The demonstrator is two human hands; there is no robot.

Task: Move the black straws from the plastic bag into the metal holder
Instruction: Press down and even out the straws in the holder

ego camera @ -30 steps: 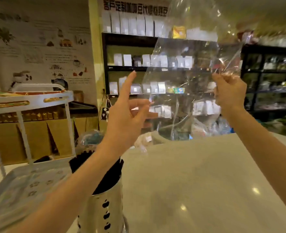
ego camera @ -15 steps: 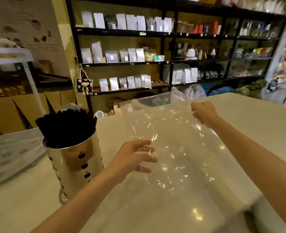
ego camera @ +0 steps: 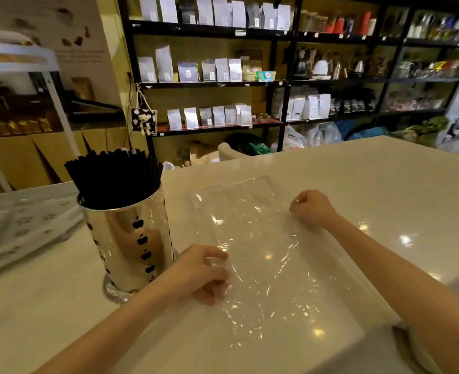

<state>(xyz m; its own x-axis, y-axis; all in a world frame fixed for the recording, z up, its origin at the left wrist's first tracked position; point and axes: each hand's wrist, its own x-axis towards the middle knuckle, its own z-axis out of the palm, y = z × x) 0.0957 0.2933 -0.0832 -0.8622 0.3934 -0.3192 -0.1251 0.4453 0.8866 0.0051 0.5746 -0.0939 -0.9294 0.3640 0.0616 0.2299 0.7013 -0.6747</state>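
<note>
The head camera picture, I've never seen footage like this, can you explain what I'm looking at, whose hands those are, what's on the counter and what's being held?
There is no machine here. A person wears a wide-angle camera on the head, so you look down along their own bare arms. The left hand and right hand each pinch an edge of a clear plastic bag, which lies flat on the pale counter and looks empty. To the left of the bag stands a shiny metal holder with apple-shaped cut-outs, packed with black straws. A patterned white tray sits at the far left. Behind the counter are dark shop shelves with white pouches.
</note>
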